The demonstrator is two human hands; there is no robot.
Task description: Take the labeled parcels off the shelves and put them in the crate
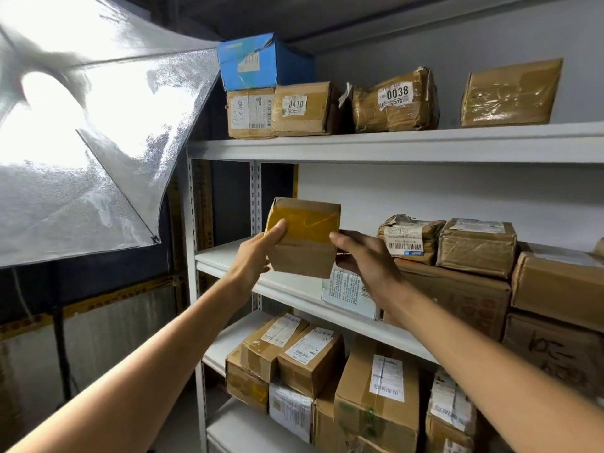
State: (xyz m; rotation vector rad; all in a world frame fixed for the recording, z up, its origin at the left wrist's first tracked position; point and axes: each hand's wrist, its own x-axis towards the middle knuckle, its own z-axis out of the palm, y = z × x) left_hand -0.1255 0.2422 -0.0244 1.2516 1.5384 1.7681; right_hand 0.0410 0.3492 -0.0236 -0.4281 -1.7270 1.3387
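A small brown cardboard parcel (304, 237) with yellow tape across its top is held up in front of the middle shelf (228, 259). My left hand (258, 256) grips its left side, thumb on the taped face. My right hand (362, 256) holds its right edge, fingers curled behind. No label shows on the face turned to me. Labeled parcels lie on all shelves: one marked 0410 (300, 107) and one marked 0038 (394, 99) on the top shelf. No crate is in view.
A blue box (261, 60) sits on the 0410 parcel. Several brown boxes (474, 243) fill the right of the middle shelf and the lower shelf (310, 358). A translucent lit softbox (98, 125) on a stand hangs close at the left.
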